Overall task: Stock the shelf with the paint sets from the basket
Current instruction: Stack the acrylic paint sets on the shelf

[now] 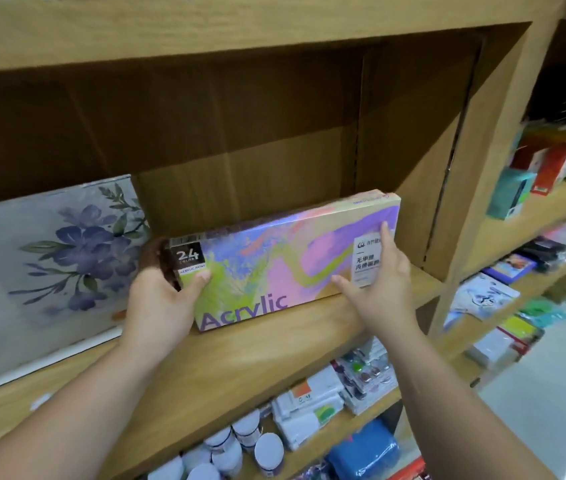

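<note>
A long pastel acrylic paint set (274, 258), marked "24" and "Acrylic", stands tilted on its long edge on the wooden shelf (274, 344). My left hand (160, 303) grips its left end, thumb on the front face and fingers behind. My right hand (375, 282) lies flat against the front near the right end, fingers spread, holding nothing. The basket is out of view.
A flat box with purple flowers (49, 265) leans at the left of the same shelf. The cubby's right wall (475, 188) stands close to the set. White jars (240, 448) and packets (312, 407) fill the shelf below. More goods sit on shelves at right.
</note>
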Demonstrator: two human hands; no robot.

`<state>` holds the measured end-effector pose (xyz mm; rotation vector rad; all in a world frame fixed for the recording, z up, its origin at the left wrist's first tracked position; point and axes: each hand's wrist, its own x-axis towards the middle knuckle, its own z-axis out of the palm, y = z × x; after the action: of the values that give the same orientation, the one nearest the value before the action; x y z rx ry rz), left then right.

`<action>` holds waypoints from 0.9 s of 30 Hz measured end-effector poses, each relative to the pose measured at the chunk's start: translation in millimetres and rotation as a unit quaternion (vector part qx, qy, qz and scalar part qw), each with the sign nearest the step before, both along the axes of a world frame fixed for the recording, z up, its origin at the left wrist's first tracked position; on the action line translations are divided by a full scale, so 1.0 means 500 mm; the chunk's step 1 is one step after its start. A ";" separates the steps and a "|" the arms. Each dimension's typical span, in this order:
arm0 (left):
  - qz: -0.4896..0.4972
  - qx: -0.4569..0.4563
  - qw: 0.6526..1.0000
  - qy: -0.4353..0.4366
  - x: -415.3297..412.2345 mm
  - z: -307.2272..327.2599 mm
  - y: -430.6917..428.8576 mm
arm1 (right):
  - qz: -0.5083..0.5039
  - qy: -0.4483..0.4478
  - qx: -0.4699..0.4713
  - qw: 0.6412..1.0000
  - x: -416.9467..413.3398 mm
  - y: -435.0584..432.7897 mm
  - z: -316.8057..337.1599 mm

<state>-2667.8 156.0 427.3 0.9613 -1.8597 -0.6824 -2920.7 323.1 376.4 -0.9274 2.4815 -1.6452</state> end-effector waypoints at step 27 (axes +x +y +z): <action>-0.001 0.003 0.986 -0.166 -0.092 -0.112 -0.072 | 0.045 0.043 0.160 0.985 -0.119 -0.138 -0.013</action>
<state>-2713.7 119.9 371.4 1.1302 -2.1479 -0.5526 -2980.0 254.3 370.0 -1.0658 2.6063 -1.1564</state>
